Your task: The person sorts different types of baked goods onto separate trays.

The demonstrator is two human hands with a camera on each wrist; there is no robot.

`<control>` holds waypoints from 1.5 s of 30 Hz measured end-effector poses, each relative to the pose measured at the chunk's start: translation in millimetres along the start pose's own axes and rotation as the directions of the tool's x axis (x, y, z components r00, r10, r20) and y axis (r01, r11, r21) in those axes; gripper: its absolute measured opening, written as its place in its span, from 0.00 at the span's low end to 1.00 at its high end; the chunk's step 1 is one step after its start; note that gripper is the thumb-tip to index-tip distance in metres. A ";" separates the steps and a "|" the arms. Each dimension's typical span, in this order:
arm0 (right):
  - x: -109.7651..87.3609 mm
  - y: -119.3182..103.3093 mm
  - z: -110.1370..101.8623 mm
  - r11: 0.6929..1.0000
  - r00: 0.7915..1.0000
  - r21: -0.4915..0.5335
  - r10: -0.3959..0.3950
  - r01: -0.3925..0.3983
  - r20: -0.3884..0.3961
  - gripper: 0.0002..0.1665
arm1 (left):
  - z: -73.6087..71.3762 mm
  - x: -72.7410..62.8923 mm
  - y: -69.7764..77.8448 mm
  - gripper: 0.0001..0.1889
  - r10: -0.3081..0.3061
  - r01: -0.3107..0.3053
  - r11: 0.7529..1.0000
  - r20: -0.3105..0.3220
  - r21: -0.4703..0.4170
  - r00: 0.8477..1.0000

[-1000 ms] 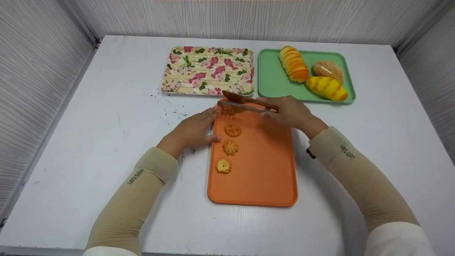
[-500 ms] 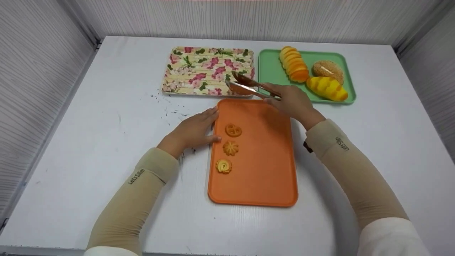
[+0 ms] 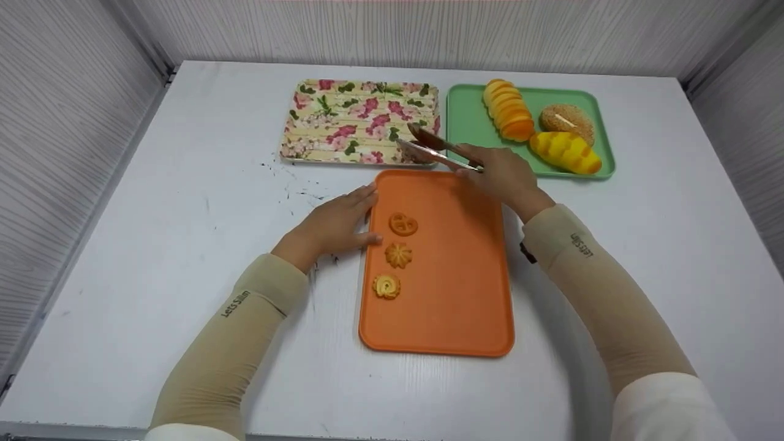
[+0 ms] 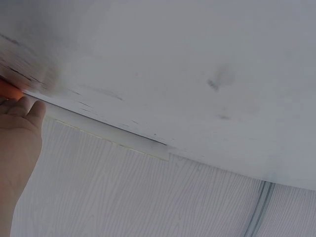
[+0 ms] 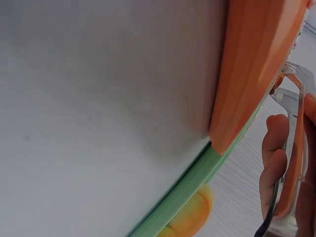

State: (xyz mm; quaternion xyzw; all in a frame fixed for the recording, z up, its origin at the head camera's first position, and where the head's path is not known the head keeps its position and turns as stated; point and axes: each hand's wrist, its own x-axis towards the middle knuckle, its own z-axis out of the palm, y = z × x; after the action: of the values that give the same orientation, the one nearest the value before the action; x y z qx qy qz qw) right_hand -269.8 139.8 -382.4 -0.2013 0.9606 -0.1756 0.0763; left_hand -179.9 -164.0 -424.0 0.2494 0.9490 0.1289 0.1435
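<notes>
My left hand (image 3: 334, 226) rests with extended fingers along the left edge of an orange tray (image 3: 450, 275). On that tray lie a pretzel-shaped cookie (image 3: 403, 225), a flower-shaped cookie (image 3: 399, 255) and a swirl cookie (image 3: 386, 286), in a column near its left side. My right hand (image 3: 505, 177) grips metal tongs (image 3: 432, 139), whose tips are over the near right corner of a floral tray (image 3: 343, 122). In the right wrist view a small brown piece (image 5: 278, 81) shows at the tong tips; its shape is partly hidden.
Right of the floral tray stands a green tray (image 3: 468, 147) with a ridged long bread (image 3: 507, 110), a seeded bun (image 3: 566, 119) and a yellow bread (image 3: 565, 152). Patterned panels (image 3: 392, 33) enclose the white table (image 3: 184, 214) at the back and sides.
The tongs have moved from the orange tray's far left corner to over the floral tray, carrying a brown piece from there. My left hand stays put.
</notes>
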 end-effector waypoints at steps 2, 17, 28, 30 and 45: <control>0.3 0.5 0.7 1.000 1.000 -0.002 -0.001 0.001 -0.003 0.33 | 0.2 0.3 0.1 0.47 -0.001 0.001 1.000 0.001 0.001 1.000; -9.7 6.8 0.1 0.994 0.997 0.096 -0.057 0.061 -0.043 0.39 | 0.0 0.3 1.0 0.48 0.005 -0.005 1.000 -0.012 -0.003 1.000; -35.2 8.5 1.6 0.987 0.993 0.112 -0.115 0.116 -0.016 0.38 | -0.8 -1.1 1.1 0.47 0.006 -0.007 1.000 -0.015 -0.009 1.000; -40.4 7.5 2.4 0.985 0.991 0.108 -0.136 0.137 -0.010 0.37 | -1.1 -1.3 1.4 0.47 0.007 -0.007 1.000 -0.015 -0.012 1.000; -66.3 -6.4 11.1 0.967 0.967 0.098 -0.243 0.236 0.071 0.35 | -1.6 -0.2 2.1 0.47 -0.004 0.005 1.000 0.009 -0.006 1.000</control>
State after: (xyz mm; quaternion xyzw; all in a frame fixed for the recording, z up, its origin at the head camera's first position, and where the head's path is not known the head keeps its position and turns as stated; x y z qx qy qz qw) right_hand -205.0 158.3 -385.4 -0.3194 0.9166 -0.2176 0.1027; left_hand -179.4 -162.6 -421.8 0.2474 0.9485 0.1304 0.1489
